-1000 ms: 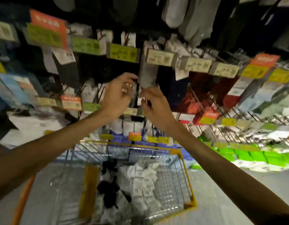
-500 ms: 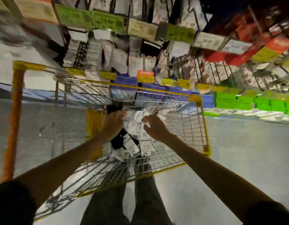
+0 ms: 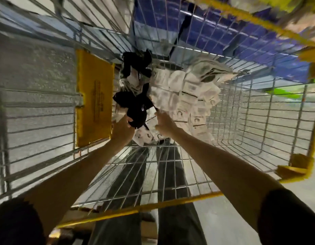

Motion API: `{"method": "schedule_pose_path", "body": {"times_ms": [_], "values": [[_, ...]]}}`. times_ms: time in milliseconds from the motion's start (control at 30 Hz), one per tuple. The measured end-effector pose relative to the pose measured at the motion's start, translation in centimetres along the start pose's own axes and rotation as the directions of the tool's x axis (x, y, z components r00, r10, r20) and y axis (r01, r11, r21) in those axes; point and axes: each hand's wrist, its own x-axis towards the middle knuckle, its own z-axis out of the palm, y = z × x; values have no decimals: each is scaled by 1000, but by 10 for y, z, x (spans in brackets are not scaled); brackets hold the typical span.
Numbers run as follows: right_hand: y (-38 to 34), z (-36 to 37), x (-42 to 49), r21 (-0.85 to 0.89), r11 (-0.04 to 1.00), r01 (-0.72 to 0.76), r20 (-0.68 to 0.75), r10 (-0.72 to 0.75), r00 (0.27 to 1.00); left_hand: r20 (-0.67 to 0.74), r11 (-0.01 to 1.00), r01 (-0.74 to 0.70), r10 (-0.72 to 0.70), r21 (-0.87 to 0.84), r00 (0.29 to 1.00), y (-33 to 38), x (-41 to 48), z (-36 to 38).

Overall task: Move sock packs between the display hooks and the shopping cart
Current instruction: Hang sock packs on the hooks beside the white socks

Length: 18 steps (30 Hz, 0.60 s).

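Below, left hand [image 3: 122,129] clutching pack [image 3: 136,110] (partly hidden)

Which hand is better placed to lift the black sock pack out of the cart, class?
Left. The left hand grips the black sock pack at its near end; the right hand lies beside it, by the white packs in the cart.

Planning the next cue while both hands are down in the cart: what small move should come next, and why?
Probably lift the black sock pack straight up out of the cart. The left hand grips its near end, the right hand reaches its edge, and it lies atop the white packs, so nothing seems to pin it.
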Motion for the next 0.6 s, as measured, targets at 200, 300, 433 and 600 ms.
{"method": "schedule_pose_path", "body": {"times_ms": [200, 300, 433, 600], "values": [[35, 52, 56, -15, 992, -124, -3, 124, 992, 60, 996, 89, -87, -25, 994, -25, 27, 48], [36, 54, 59, 45, 985, -164, -76, 167, 983, 83, 997, 72, -71, -3, 994, -24, 31, 57], [36, 50, 57, 257, 957, -136, -89, 163, 983, 87, 998, 64, -63, -13, 994, -17, 28, 56], [18, 22, 33, 669, 734, -115, -11, 164, 986, 114, 994, -81, 72, 71, 991, -13, 24, 38]]}}
